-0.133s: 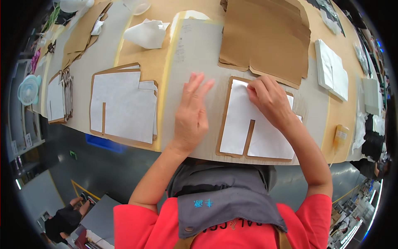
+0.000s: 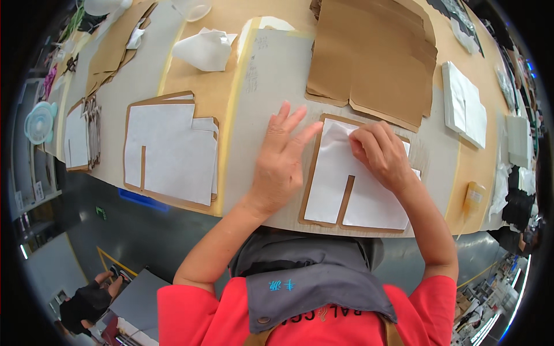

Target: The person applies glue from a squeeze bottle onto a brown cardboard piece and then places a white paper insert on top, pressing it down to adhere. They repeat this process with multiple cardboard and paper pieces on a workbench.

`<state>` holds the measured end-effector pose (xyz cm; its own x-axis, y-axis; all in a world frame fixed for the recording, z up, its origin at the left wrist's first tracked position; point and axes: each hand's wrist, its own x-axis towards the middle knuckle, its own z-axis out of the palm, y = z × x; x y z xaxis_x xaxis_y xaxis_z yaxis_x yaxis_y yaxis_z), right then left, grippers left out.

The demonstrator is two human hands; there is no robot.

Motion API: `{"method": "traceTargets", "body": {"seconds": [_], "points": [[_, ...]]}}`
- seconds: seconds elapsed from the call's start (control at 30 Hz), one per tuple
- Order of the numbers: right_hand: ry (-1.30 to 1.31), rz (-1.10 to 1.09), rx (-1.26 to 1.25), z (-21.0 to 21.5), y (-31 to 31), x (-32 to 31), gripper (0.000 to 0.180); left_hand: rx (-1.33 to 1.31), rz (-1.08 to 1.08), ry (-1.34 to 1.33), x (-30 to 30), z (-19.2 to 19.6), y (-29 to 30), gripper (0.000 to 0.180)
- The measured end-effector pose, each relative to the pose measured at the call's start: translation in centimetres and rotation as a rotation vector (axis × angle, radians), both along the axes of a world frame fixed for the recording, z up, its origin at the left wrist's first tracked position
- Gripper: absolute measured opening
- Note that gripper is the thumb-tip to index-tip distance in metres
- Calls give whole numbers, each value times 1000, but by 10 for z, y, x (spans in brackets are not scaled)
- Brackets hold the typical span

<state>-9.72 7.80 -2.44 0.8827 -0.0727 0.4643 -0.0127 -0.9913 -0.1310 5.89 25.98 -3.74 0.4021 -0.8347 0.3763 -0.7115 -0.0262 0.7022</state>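
Mid-step, aligning white fabric piece (image 2: 352,184) on brown cardboard template (image 2: 346,199) at near table edge (image 2: 271,75). Left hand (image 2: 280,161) flat, fingers spread, pinning template's left border. Right hand (image 2: 378,153) pinching fabric's top edge. Next, probably: smoothing flat without shifting.

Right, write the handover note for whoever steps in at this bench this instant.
Left hand: flat, fingers spread, pressing the grey table mat beside the brown cardboard template.
Right hand: fingertips pinching the top edge of the white notched fabric sheet lying on that template.
Done: a stack of finished white-on-cardboard pieces sits to the left.
Left: the sheet's top edge looks not yet smoothed; spare brown cardboard pile waits behind.
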Motion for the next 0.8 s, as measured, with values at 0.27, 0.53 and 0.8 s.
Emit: {"method": "traceTargets", "body": {"seconds": [0.27,0.53,0.8], "points": [[-13,88,-18,0,-4,-27,33,94,-148,-89,-1,1,-26,44],[436,-51,355,35,-34,-12,32,117,-192,-109,4,0,-33,37],[310,96,-27,73,24,-87,8,94,-176,-160,6,-9,-36,44]]}}
